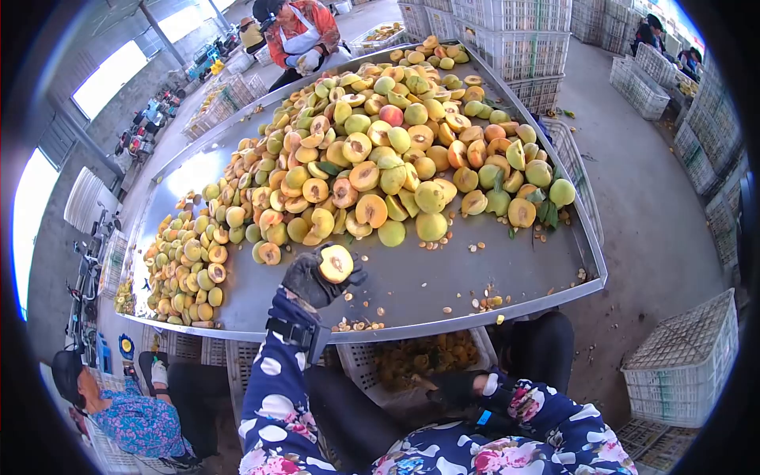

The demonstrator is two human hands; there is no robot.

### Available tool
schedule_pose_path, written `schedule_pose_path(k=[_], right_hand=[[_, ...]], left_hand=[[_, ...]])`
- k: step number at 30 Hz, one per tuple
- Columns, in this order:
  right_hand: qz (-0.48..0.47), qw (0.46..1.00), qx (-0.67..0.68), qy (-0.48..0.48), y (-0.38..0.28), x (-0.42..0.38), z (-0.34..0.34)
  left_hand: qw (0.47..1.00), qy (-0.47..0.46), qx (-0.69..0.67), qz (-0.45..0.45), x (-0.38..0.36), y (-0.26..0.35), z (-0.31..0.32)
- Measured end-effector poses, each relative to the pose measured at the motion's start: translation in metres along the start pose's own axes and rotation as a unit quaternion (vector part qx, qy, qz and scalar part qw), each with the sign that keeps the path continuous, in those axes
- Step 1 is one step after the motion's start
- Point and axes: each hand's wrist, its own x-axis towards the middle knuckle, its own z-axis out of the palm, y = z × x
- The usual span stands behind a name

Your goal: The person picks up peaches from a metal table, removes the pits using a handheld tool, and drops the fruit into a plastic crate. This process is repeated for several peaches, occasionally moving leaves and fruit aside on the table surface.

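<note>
My left hand (pixel 310 279), in a dark glove, is closed around a halved peach (pixel 336 264). The pale yellow cut face is turned up, just above the metal table (pixel 412 277). Beyond that hand lies a large heap of peaches (pixel 372 158), many of them halved, some whole and green-yellow. Low at my lap, my right hand (pixel 453 388) wears a dark glove over a white crate (pixel 423 360) of brownish fruit pieces. Its fingers blend into the dark background, so what it holds, if anything, does not show.
Loose pits (pixel 360 324) and scraps dot the near table edge, which has a raised metal rim (pixel 475 318). Across the table stands a person in an apron (pixel 309 36); another person (pixel 131 416) sits at lower left. Stacked plastic crates (pixel 514 39) rise behind, with another crate (pixel 681 360) at right.
</note>
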Motion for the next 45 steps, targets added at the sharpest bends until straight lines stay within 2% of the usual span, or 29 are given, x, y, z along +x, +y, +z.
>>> schedule_pose_path(k=[1,2,3,4,5,6,10,14,18,21,22,23,25,26,28,30,31,34,37,40,43,45], right_hand=[[0.060,0.985,0.160,-0.022,0.002,-0.001,-0.003],[0.120,0.941,0.313,-0.045,0.005,-0.001,-0.008],[0.110,0.919,0.376,-0.039,0.004,-0.004,-0.009],[0.100,0.893,0.437,-0.035,-0.002,-0.008,-0.013],[0.021,0.909,0.415,-0.004,-0.014,-0.018,-0.013],[-0.058,0.919,0.390,0.027,-0.030,-0.029,-0.016],[-0.079,0.923,0.356,0.126,-0.090,-0.067,-0.026],[-0.049,0.887,0.436,0.145,-0.127,-0.087,-0.025],[-0.040,0.892,0.416,0.171,-0.136,-0.088,-0.014],[-0.021,0.909,0.371,0.190,-0.141,-0.088,-0.008],[-0.028,0.914,0.350,0.203,-0.136,-0.085,-0.004],[-0.035,0.919,0.328,0.215,-0.134,-0.084,-0.001],[-0.023,0.909,0.369,0.193,-0.136,-0.088,0.000],[-0.017,0.903,0.389,0.183,-0.137,-0.090,0.001],[-0.018,0.914,0.347,0.209,-0.139,-0.093,0.004],[-0.024,0.924,0.304,0.232,-0.139,-0.095,0.006],[-0.031,0.928,0.282,0.242,-0.137,-0.094,0.007],[-0.054,0.936,0.191,0.289,-0.125,-0.089,0.010],[-0.063,0.936,0.154,0.309,-0.120,-0.088,0.015],[-0.051,0.940,0.123,0.314,-0.117,-0.087,0.019],[-0.060,0.940,0.098,0.321,-0.117,-0.089,0.022],[-0.071,0.938,0.106,0.322,-0.115,-0.087,0.024]], left_hand=[[0.986,0.047,-0.162,-0.009,-0.017,-0.001,0.017],[0.943,0.096,-0.319,-0.003,-0.033,-0.002,0.035],[0.951,0.117,-0.284,0.044,-0.045,-0.010,0.043],[0.951,0.122,-0.281,0.046,-0.055,-0.016,0.052],[0.951,0.125,-0.278,0.048,-0.065,-0.022,0.059],[0.925,0.085,-0.369,0.041,-0.071,-0.031,0.059],[0.893,0.158,-0.419,0.037,-0.086,-0.046,0.096],[0.919,0.163,-0.354,0.052,-0.100,-0.066,0.115],[0.880,0.038,-0.471,0.053,-0.109,-0.095,0.112],[0.900,0.067,-0.421,0.093,-0.117,-0.090,0.140],[0.882,0.098,-0.453,0.088,-0.117,-0.089,0.148],[0.883,0.085,-0.454,0.089,-0.118,-0.092,0.147],[0.884,0.060,-0.455,0.092,-0.117,-0.103,0.142],[0.899,0.066,-0.423,0.092,-0.114,-0.113,0.136],[0.927,0.077,-0.357,0.090,-0.106,-0.140,0.117],[0.913,0.001,-0.403,0.065,-0.101,-0.169,0.094],[0.903,-0.038,-0.425,0.053,-0.102,-0.163,0.097],[0.932,-0.090,-0.344,0.065,-0.115,-0.140,0.111],[0.932,0.025,-0.362,0.004,-0.119,-0.129,0.120],[0.918,0.058,-0.388,0.065,-0.117,-0.138,0.121],[0.897,0.034,-0.434,0.080,-0.121,-0.130,0.130],[0.903,0.043,-0.414,0.105,-0.125,-0.124,0.140]])
